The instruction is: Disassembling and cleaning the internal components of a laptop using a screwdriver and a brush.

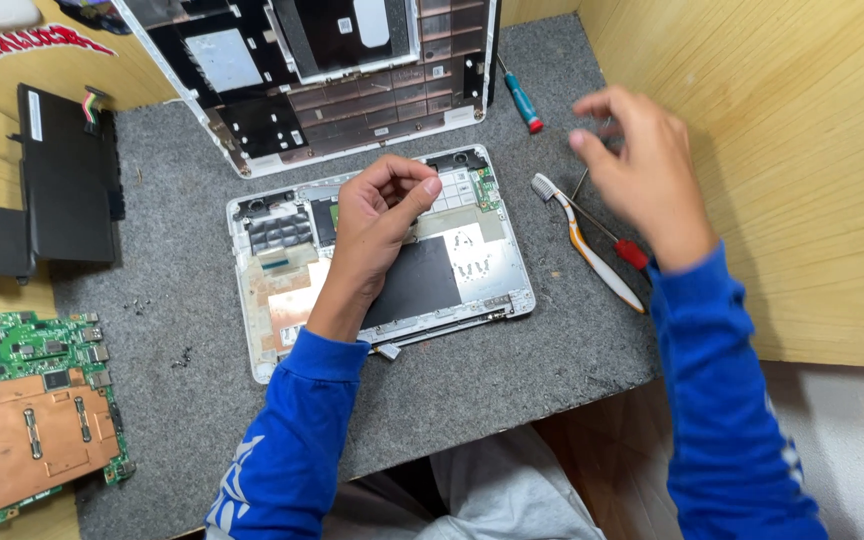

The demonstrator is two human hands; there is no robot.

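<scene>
A wooden table [832, 200] carries a grey felt mat [512, 370]. On the mat lie an opened white laptop base [282, 290], its detached cover [332, 90] above it, a toothbrush [592, 250], a red-handled screwdriver [624, 247], a teal-handled screwdriver [522, 100] and small loose screws [182, 355]. Left of the mat, on bare wood, rest a black battery [67, 175] and a green circuit board [42, 415].

Grey felt mat [512, 380] on pale wood; white laptop shell [252, 330] with a black panel inside. Both sleeves [292, 450] bright blue, a white pattern on the left. Green circuit board [12, 340] with copper plate at the mat's left edge; white-and-orange toothbrush [592, 255], red-handled screwdriver [632, 252] by its right edge
</scene>
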